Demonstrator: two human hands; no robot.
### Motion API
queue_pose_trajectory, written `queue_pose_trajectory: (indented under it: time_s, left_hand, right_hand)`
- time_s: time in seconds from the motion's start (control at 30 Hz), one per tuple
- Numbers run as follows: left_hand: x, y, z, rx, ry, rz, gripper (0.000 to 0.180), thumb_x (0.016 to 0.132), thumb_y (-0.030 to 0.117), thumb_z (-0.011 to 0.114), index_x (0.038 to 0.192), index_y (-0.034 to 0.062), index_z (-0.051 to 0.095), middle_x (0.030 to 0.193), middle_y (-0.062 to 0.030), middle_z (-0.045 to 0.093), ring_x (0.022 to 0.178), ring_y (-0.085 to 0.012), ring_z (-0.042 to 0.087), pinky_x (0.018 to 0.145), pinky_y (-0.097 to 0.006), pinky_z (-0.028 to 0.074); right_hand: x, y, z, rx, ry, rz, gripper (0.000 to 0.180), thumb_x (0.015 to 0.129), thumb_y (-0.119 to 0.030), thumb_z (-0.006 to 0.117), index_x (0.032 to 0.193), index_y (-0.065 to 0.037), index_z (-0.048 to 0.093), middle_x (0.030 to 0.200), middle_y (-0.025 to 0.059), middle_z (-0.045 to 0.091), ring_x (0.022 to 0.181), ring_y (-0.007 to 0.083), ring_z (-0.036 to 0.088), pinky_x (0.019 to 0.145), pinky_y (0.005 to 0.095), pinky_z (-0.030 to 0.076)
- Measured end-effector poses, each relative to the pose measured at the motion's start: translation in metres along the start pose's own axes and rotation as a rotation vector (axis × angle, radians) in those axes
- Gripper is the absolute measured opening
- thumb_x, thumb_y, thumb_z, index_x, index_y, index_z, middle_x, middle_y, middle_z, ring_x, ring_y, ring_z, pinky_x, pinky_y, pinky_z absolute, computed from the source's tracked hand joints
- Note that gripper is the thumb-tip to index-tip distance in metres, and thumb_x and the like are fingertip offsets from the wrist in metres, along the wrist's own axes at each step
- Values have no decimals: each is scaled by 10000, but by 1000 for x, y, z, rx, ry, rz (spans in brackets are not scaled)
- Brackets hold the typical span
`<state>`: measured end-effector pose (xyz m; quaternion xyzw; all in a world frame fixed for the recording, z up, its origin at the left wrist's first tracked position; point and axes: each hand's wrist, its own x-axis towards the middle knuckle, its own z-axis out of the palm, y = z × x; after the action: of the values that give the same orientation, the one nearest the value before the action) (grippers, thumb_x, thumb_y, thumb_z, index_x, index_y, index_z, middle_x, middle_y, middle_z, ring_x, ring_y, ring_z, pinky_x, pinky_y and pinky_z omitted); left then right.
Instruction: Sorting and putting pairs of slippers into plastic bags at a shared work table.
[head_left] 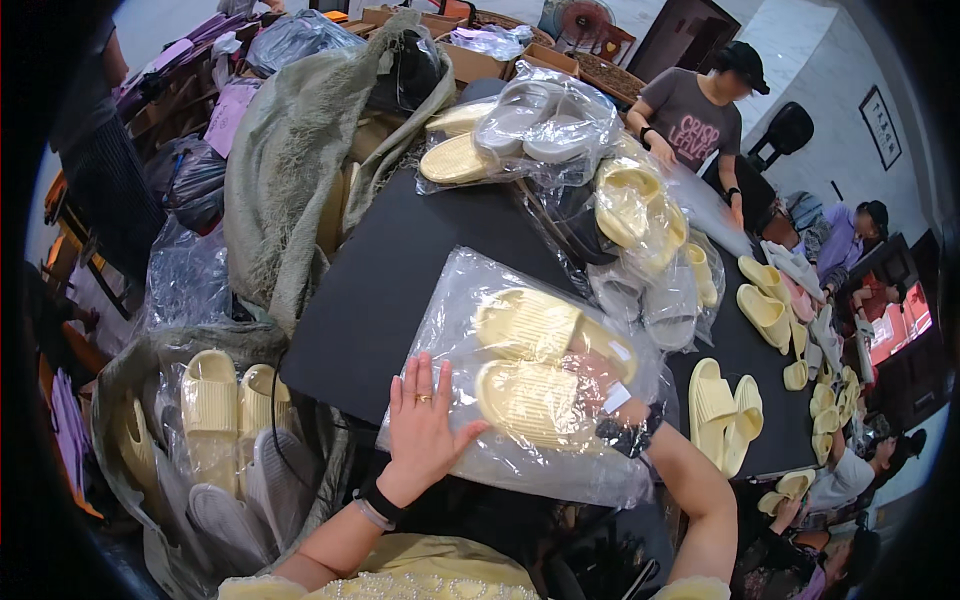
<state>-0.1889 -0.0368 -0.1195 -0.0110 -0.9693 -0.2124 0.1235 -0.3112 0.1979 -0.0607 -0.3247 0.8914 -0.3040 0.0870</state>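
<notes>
A clear plastic bag [455,300] lies at the near edge of the black table, with a pair of pale yellow slide slippers [530,398] inside it. My left hand [422,420] rests flat on the bag's left part, fingers stretched out and thumb apart. Through the bag's right side my right hand [595,385] reaches in and grips the slippers near their heels; the plastic's glare partly veils its fingers. Small white labels [616,398] show on the heel ends.
The black table [370,270] bears bagged slippers [545,125] at its far end and a loose yellow pair [725,415] at right. An open sack [130,480] of yellow and grey slippers stands at left, below a larger sack [290,150]. A person [700,115] works across the table; others sit farther right.
</notes>
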Motion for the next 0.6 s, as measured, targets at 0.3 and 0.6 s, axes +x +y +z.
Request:
queue_pose_trajectory:
  time_s: [0.3, 0.6]
  left_hand:
    - [-1, 3, -7, -2, 37, 17, 993, 656, 646, 652, 1353, -4, 374, 1440, -271, 247, 1346, -403, 229, 1071, -520, 195]
    - [2, 5, -4, 4, 39, 32, 1007, 659, 651, 646, 1372, 4, 348, 1441, -274, 243, 1344, -420, 224, 1068, -522, 198]
  right_hand:
    - [-130, 42, -59, -229, 197, 473, 349, 797, -215, 659, 1121, -86, 645, 1237, 124, 562, 1161, 281, 518, 955, 329, 407]
    - [-170, -40, -141, -209, 727, 454, 408, 773, -90, 648, 1163, 6, 579, 1123, 118, 620, 1065, 230, 560, 920, 323, 416]
